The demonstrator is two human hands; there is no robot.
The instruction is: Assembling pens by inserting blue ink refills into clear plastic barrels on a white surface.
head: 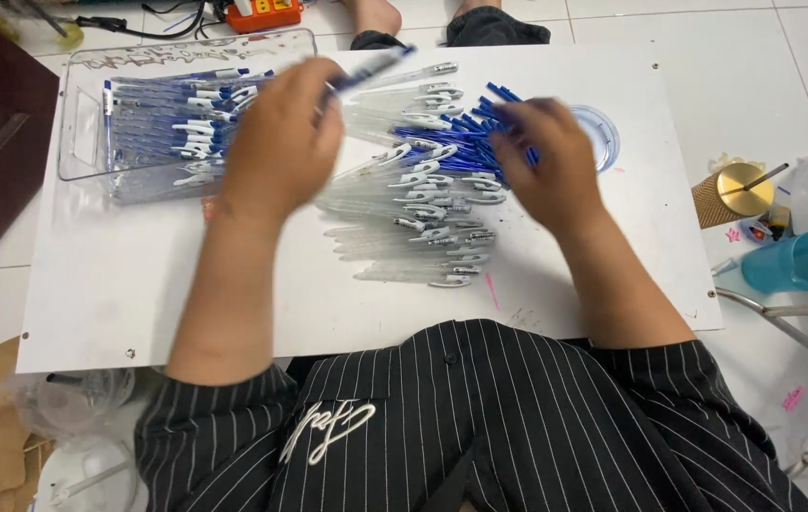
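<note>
My left hand (pixel 281 142) is closed around a blue pen (pixel 371 68) whose tip sticks out to the upper right, blurred. My right hand (pixel 546 161) rests on a heap of blue pen refills (pixel 456 142), fingers curled over some of them. Between the hands lies a pile of clear pen barrels with white clips (pixel 423 218) on the white board (pixel 119 284).
A clear plastic tray (pixel 81 114) at the upper left holds several assembled blue pens (pixel 172 133). A clear round lid (pixel 603 128) lies by my right hand. A gold-lidded cup (pixel 731 194) and a turquoise cup (pixel 797 263) stand at the right. Another person's legs (pixel 442 24) are beyond the board.
</note>
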